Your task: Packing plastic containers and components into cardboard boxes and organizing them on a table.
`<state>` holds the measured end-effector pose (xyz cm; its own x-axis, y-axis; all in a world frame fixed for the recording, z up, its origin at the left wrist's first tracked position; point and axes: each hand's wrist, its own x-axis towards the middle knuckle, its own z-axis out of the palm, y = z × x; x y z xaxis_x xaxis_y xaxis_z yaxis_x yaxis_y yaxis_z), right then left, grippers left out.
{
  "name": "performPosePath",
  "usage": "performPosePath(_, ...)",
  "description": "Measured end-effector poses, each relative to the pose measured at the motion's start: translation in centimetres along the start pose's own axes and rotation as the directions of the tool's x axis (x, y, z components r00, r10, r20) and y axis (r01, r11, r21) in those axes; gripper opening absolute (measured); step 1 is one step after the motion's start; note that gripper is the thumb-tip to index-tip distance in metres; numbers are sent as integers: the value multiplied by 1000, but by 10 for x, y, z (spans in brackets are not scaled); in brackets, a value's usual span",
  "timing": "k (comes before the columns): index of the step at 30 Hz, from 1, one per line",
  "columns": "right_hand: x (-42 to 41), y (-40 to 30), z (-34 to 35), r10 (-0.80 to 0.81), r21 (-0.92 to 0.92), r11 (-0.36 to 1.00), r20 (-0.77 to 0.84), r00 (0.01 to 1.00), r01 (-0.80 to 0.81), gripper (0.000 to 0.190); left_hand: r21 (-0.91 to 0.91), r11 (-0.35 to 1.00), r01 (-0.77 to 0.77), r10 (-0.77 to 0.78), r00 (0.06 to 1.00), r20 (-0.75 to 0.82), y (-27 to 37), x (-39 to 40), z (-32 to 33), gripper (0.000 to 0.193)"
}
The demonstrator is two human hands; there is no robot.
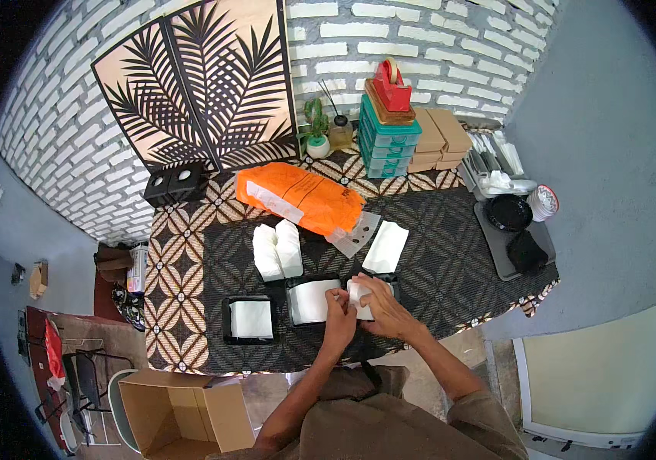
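My right hand (384,306) grips a small stack of white paper napkins (361,299) over a black tray at the table's near side. Close against it, my left hand (340,319) has its fingertips at the napkins' left edge; whether it pinches them is unclear. Left of my hands, a black tray holds white napkins (309,301). Farther left, another black tray (247,341) holds a square napkin stack (251,319). Behind the trays lie two folded napkin bundles (278,250) and a flat white napkin stack (386,247). An orange plastic package (305,198) lies behind them.
A teal drawer unit (388,144) bears a red tape dispenser (392,86), beside brown cardboard boxes (440,135). At right, a grey tray (498,253) holds black items. Black boxes (174,184) stand at the back left. An opened cardboard box (190,411) is below the table's near left edge.
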<state>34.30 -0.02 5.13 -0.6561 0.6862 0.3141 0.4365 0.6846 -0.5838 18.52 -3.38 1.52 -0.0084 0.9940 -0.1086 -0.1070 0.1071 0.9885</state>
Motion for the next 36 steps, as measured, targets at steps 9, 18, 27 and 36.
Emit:
performPosePath(9,9,3,-13,-4,-14,1000,94,996,5,42,358,925,-124,132,991,2,17,0,1,33)
performPosePath(18,15,3,-13,55,-149,989,221,974,-22,43,685,698,-209,200,975,93,62,-21,-14,21)
performPosePath(27,20,5,-10,126,-225,973,298,946,-58,61,747,582,-321,187,947,260,46,-24,-21,29)
performPosePath(36,19,-3,-12,141,-233,969,271,952,-77,51,767,470,-436,182,898,400,50,-12,-30,27)
